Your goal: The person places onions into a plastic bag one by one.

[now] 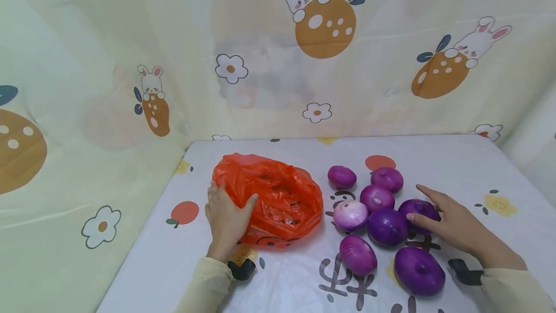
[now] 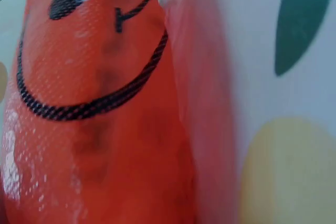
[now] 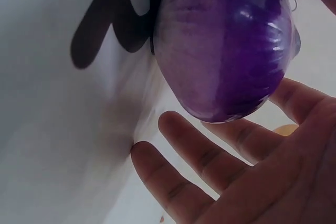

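Note:
My left hand point(image 1: 229, 218) rests against the near left side of a crumpled red plastic bag point(image 1: 312, 197), its thumb and fingers spread. The bag's mouth faces up and right; in the left wrist view the bag point(image 2: 105, 156) shows a printed black smile. At the right, my right hand point(image 1: 453, 221) reaches around a purple onion point(image 1: 418, 209) with thumb and index finger apart. In the right wrist view, its fingers point(image 3: 184, 145) extend beside and under the onion point(image 3: 226, 51); firm contact cannot be made out.
Several more purple onions lie left of and in front of my right hand, among them a paler one point(image 1: 350, 215), a large one point(image 1: 419, 271) and a front one point(image 1: 358, 255). A patterned cloth point(image 1: 295, 274) covers the table, with a printed curtain point(image 1: 269, 95) behind.

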Demonstrator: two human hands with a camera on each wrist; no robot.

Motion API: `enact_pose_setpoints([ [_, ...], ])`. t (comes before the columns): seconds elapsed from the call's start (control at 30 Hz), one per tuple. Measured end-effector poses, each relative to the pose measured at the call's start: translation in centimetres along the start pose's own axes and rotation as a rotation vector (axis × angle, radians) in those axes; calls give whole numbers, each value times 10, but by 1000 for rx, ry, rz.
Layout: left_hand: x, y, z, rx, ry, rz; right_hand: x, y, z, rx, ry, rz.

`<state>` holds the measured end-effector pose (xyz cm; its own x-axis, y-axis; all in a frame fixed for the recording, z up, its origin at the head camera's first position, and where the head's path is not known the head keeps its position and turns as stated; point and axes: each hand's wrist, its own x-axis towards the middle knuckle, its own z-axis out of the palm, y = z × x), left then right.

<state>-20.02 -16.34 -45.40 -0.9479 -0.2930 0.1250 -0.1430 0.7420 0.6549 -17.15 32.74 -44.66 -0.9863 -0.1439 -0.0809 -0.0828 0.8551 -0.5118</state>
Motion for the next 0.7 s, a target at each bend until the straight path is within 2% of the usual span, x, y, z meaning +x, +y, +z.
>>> enact_pose_setpoints([
  [0.23, 0, -5, 6, 10, 40, 6, -3, 5, 4, -1, 23, -33],
  [0.43, 4, -11, 7, 11, 53, -23, -3, 6, 6, 0, 50, -64],
  [0.57, 5, -13, 7, 18, 75, -45, -2, 5, 8, 4, 58, -63],
  [0.7, 4, -14, 6, 5, 83, -36, -2, 5, 9, 7, 58, -59],
])
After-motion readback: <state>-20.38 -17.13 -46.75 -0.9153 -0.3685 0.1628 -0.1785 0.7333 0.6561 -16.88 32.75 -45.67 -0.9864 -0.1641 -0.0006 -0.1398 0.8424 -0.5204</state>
